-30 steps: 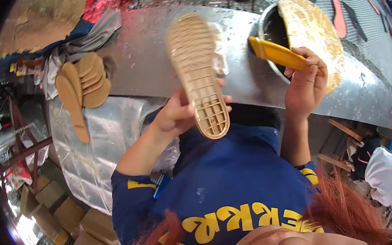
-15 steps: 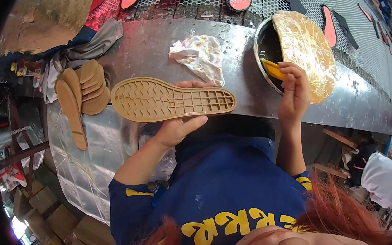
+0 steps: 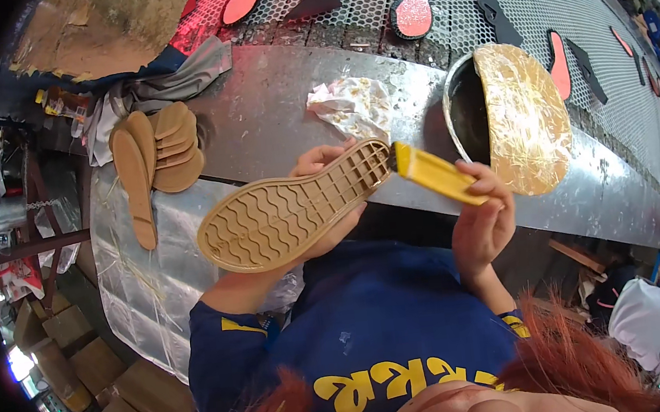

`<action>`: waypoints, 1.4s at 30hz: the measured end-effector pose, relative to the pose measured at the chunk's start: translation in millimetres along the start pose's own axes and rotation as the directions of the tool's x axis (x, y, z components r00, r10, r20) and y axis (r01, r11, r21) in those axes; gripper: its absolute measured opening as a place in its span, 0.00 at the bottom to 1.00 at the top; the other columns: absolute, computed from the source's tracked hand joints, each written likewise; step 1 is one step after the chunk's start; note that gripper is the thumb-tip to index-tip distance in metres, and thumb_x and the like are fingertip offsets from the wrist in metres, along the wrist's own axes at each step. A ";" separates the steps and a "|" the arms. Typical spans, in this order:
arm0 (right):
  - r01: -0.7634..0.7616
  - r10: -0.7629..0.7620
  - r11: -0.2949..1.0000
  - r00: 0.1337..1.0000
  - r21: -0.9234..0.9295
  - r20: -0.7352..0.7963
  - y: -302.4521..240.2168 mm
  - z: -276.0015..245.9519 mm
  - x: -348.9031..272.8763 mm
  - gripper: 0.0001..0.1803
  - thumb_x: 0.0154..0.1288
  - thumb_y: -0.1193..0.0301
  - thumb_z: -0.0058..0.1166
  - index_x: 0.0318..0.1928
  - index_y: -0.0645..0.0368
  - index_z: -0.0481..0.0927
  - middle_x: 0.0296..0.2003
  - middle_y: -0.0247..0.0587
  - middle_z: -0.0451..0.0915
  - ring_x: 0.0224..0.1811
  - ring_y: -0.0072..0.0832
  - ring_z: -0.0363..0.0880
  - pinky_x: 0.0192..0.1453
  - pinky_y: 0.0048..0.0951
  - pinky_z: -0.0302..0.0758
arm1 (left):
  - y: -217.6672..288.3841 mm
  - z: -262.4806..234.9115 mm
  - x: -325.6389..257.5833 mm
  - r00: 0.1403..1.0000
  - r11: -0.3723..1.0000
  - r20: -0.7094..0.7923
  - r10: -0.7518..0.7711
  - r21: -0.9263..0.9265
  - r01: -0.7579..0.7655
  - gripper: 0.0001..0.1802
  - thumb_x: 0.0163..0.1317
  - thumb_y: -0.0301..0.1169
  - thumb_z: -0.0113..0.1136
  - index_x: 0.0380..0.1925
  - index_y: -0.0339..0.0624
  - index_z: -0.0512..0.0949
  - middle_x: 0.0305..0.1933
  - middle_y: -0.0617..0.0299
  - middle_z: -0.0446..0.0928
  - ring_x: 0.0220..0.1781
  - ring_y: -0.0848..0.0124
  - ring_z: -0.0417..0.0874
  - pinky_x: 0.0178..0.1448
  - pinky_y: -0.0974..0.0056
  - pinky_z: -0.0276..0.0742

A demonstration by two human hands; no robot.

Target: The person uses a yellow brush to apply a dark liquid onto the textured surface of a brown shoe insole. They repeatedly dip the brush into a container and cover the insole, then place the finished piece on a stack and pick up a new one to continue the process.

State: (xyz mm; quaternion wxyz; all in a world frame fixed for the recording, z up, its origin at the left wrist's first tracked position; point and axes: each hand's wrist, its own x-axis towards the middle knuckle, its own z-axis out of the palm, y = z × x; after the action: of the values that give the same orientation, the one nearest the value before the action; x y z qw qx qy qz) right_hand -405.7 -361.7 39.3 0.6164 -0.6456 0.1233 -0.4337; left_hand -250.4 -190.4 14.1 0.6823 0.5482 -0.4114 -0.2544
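"What sort of place would you call this?"

"A workshop, and one for shoes. There's a tan sole [image 3: 286, 210] being held up, and a stack of insoles [image 3: 179, 145] lies at the left."

"Couldn't that be someone's kitchen, with the pot [image 3: 447, 109]?"

"Hardly. The pot (half covered by a taped board [image 3: 526, 117]) stands on a stained metal worktop [image 3: 268, 80], and beyond it runs a broad mesh [image 3: 448, 12] with pink-faced pieces [image 3: 411, 8] and black cutouts [image 3: 491, 12] spread along it."

"Anything else?"

"Cardboard boxes [image 3: 96, 366] at the lower left, and another person [image 3: 648, 313], in a white top, over on the right."
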 end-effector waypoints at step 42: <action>0.314 -0.195 0.864 0.930 -0.395 0.312 -11.4 24.7 -13.2 0.20 0.69 0.59 0.52 0.41 0.67 0.79 0.43 0.53 0.81 0.43 0.38 0.82 0.47 0.30 0.79 | -20.8 16.1 1.5 0.950 0.946 -0.083 0.302 -0.102 -0.309 0.43 0.49 0.15 0.65 0.61 0.57 0.55 0.64 0.48 0.56 0.73 0.46 0.57 0.73 0.45 0.57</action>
State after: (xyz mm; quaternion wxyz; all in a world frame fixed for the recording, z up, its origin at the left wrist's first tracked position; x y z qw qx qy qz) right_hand -400.2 -333.2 47.6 0.4029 -0.8294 0.0483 -0.3839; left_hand -261.0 -205.9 -4.4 0.7569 0.4462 -0.4533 -0.1504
